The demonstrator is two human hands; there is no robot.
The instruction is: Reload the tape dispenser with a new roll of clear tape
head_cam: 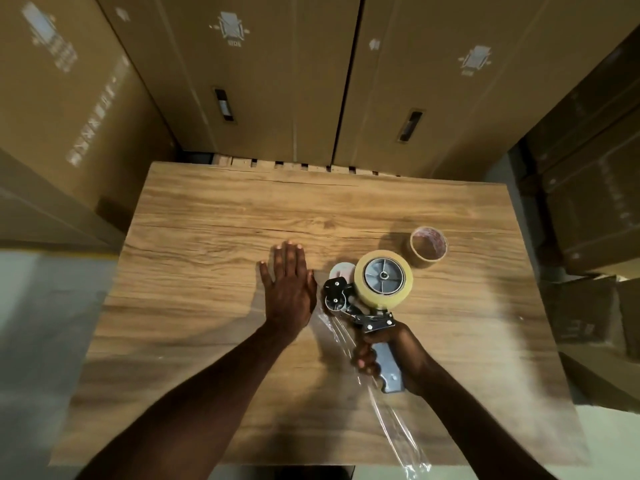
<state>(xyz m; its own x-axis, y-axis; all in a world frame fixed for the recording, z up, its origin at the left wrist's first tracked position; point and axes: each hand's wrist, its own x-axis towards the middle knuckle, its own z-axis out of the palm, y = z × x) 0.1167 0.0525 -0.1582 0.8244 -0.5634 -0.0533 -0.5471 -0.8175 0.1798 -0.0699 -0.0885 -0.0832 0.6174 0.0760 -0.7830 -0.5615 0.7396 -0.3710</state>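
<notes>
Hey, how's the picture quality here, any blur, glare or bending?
Head view: wide-angle bending bows the brown cardboard boxes; right hand on the grey dispenser handle is slightly motion-blurred; glare glints on the clear tape strip; soft shadows cross the wooden table.

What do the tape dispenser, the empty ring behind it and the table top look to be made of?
Tape dispenser: grey handle in the right hand, matte, likely plastic; dark frame with screws and bright glints, probably metal.
Empty ring: dull brown wall, looks like cardboard, a spent tape core.
Table top: wood-grain pattern with a slight sheen; solid wood or laminate, cannot tell.
</notes>
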